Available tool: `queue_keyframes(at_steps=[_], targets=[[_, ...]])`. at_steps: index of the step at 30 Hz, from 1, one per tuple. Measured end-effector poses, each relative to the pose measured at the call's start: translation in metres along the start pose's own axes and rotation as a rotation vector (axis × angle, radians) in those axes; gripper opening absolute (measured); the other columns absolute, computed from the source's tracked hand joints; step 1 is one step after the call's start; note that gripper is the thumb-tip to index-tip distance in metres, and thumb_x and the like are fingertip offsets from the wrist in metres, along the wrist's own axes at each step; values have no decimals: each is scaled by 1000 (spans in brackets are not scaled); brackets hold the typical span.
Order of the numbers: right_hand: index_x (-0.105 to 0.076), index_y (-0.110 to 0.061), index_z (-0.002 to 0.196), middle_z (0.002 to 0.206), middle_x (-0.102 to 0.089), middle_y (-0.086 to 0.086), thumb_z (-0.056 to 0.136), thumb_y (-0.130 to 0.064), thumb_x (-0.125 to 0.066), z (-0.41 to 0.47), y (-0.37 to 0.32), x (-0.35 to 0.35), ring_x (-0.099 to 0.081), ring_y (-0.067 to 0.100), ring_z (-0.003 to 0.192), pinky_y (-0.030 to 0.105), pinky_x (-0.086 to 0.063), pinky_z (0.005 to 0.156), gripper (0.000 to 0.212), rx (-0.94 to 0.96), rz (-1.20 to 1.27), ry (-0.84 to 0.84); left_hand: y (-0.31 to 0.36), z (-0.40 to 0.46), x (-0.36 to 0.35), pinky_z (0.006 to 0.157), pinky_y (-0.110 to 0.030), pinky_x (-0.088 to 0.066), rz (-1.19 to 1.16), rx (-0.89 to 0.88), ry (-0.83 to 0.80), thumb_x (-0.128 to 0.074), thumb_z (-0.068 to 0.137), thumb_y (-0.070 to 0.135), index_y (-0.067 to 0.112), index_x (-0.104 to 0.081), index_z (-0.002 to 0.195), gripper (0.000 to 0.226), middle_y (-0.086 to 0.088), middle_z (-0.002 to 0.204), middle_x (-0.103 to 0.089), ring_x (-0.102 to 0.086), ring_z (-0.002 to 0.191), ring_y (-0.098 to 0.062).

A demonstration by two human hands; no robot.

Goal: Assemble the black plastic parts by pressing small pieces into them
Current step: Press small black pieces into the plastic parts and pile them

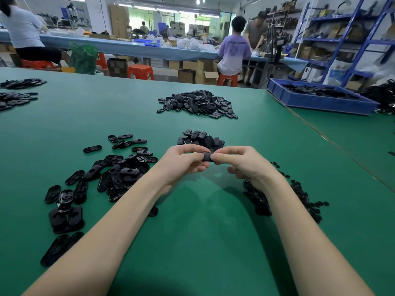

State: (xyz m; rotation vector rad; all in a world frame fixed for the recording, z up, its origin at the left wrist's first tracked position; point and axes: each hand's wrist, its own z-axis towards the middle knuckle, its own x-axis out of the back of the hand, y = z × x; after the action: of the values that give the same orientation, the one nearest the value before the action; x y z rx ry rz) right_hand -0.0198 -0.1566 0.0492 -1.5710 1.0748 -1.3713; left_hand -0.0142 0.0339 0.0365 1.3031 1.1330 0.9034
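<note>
Black oval plastic part (207,157) pinched between left hand (185,162) and right hand (239,162): hold flat, press small piece straight down, thumbs firm.

At the centre of the frame, the left hand (185,162) and the right hand (241,163) together pinch one black oval plastic part (207,157) above the green table (192,242). Loose oval shells (111,174) lie at lower left, small black pieces (299,195) at lower right, a small pile (199,138) just behind the hands, and a larger heap (198,103) farther up. A blue bin (316,101) sits at upper right.
</note>
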Motion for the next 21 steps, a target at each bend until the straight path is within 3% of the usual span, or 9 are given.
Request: queue_keyframes(at_steps=[7,10,21], targets=[[-78,-29,74,68,-57,-5,80,-27,-85,2,0,-8,-37,7,47,16,-29,44,10,56,-79,-23,-5,0,-1,81,-21,-59,9,49,57,-66,89,-5,-1,-69,105,17,-18,87,-73,-69,72,-18],[-76,-23,74,60,-55,-9,80,-21,-83,3,-2,-9,-36,5,43,12,-29,41,9,53,-97,21,-5,-1,-2,77,-19,-58,38,37,59,-68,88,-3,-1,-70,107,19,-17,89,-75,-70,74,-18],[-75,-23,73,57,-52,-11,80,-24,-84,5,2,-9,-38,3,43,11,-30,41,12,102,-97,16,-4,-2,0,76,-19,-59,-25,53,50,-70,87,-7,-3,-70,104,18,-20,98,-75,-73,79,-19]])
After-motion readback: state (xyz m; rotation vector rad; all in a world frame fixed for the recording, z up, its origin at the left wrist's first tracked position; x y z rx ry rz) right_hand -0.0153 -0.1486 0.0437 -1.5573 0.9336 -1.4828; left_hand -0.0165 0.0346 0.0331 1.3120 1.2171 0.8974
